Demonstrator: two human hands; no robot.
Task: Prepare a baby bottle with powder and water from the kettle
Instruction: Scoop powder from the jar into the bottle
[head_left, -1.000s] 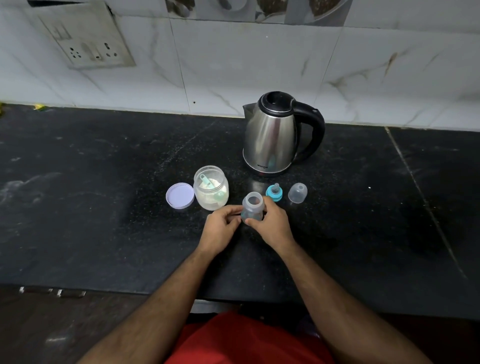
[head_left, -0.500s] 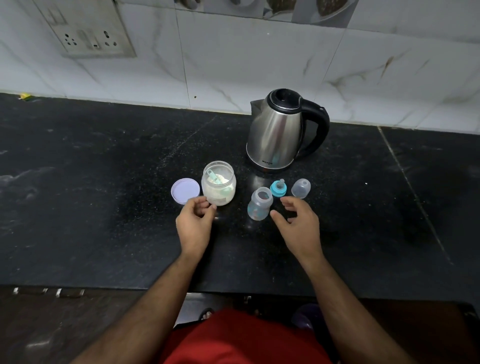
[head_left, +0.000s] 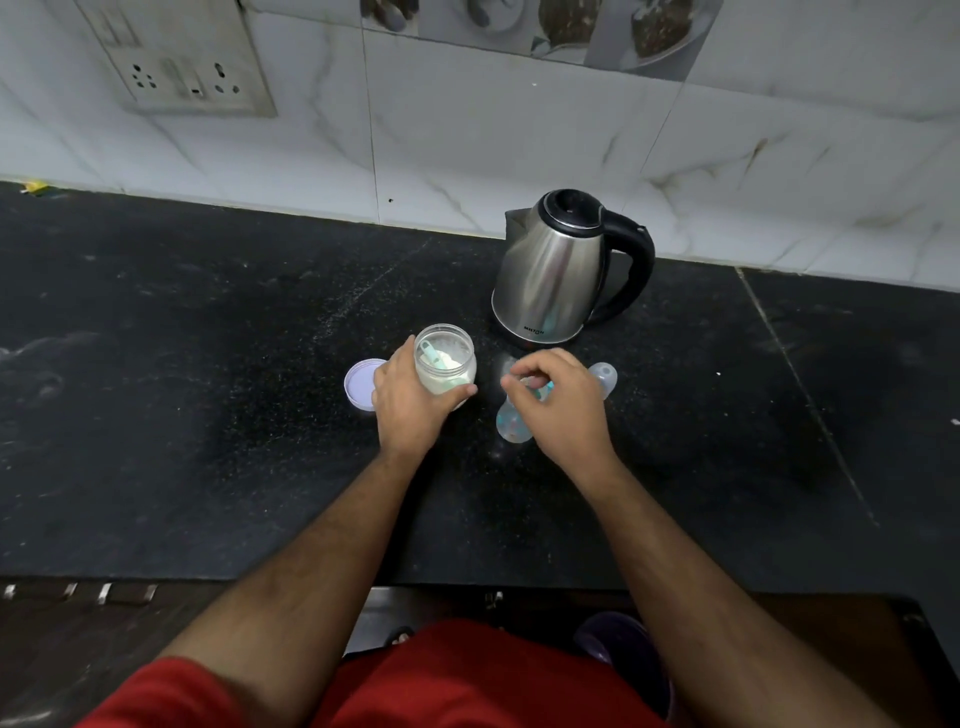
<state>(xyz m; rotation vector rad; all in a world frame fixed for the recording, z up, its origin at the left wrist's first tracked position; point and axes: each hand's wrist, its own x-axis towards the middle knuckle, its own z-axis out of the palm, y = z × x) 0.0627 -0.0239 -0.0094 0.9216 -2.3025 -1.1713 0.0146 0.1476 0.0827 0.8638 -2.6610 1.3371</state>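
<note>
A clear powder jar (head_left: 445, 361) stands open on the black counter (head_left: 208, 415), with a pale green scoop (head_left: 434, 356) inside on the white powder. My left hand (head_left: 410, 410) is wrapped around the jar's left side and base. The small clear baby bottle (head_left: 511, 426) stands just right of the jar, and its top is hidden under my right hand (head_left: 566, 405). That hand hovers over the bottle with loosely curled fingers and nothing in them. The teal nipple ring (head_left: 544, 393) peeks out under the fingers. The steel kettle (head_left: 550, 280) stands behind, lid down.
The jar's lilac lid (head_left: 359, 384) lies upside down left of my left hand. A clear bottle cap (head_left: 603, 376) stands right of my right hand. The tiled wall with a socket plate (head_left: 182, 67) rises behind the counter; its front edge is near my body.
Both hands let go of the bottle. My left hand moved left and took hold of the powder jar. My right hand rose above the bottle, fingers curling in.
</note>
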